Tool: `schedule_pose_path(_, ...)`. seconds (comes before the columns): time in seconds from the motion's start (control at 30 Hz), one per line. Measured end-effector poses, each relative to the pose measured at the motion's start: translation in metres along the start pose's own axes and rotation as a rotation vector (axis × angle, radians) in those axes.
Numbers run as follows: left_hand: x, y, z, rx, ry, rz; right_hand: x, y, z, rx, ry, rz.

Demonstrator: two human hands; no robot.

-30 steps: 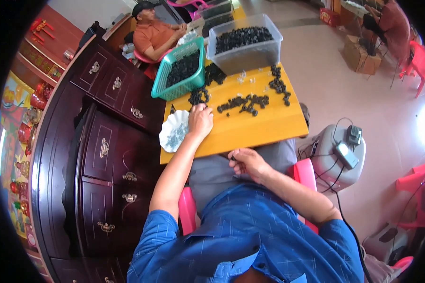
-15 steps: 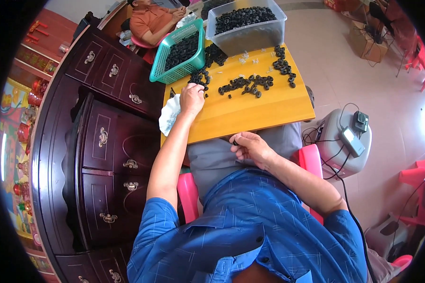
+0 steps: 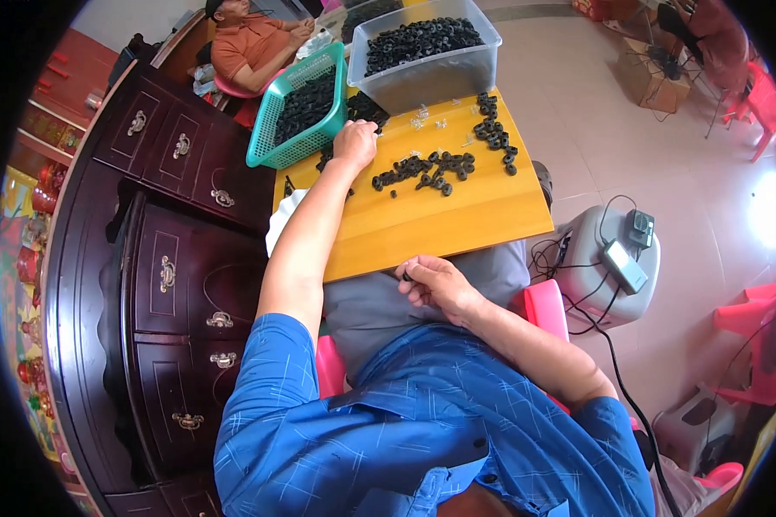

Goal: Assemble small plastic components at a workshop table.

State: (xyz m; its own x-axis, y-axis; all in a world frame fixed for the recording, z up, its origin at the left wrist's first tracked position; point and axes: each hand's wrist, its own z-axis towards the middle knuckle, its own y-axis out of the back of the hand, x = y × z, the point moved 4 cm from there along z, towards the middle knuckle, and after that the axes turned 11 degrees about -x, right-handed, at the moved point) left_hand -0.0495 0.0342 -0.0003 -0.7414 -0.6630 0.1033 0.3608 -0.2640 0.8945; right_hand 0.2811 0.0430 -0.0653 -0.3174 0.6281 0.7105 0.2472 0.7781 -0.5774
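Observation:
My left hand (image 3: 355, 142) reaches out over the table to the loose black rings (image 3: 366, 109) between the green basket (image 3: 272, 121) and the clear plastic box (image 3: 431, 76). Its fingers are drawn together; what they pinch, if anything, does not show. Above my lap, just off the table's near edge, my right hand (image 3: 437, 284) is closed on a small black ring (image 3: 407, 277) between thumb and fingers. Piles of black rings fill both containers. More black rings (image 3: 440, 168) lie in a loose cluster at mid-table, and a row (image 3: 496, 138) runs down the right side.
Small clear pieces (image 3: 419, 121) are scattered before the box on the yellow table (image 3: 440, 226). A white sheet (image 3: 280, 220) is partly under my left forearm. A dark wooden cabinet (image 3: 172, 233) stands close on the left. Another person (image 3: 250, 52) sits at the far left.
My left hand has gone farther away, from the rings below the basket to those nearer the clear box. The view has shifted somewhat. My right hand keeps its black ring over my lap.

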Motion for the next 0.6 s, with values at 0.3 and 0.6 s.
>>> schedule_pose_path(0.3, -0.003, -0.004, -0.008, -0.083, 0.052, -0.069, 0.010, -0.001, -0.003, -0.002, 0.014, 0.053)
schedule_pose_path(0.6, -0.001, 0.022, -0.026, -0.128, -0.008, -0.069, 0.009, 0.001, 0.000, -0.027, 0.074, 0.060)
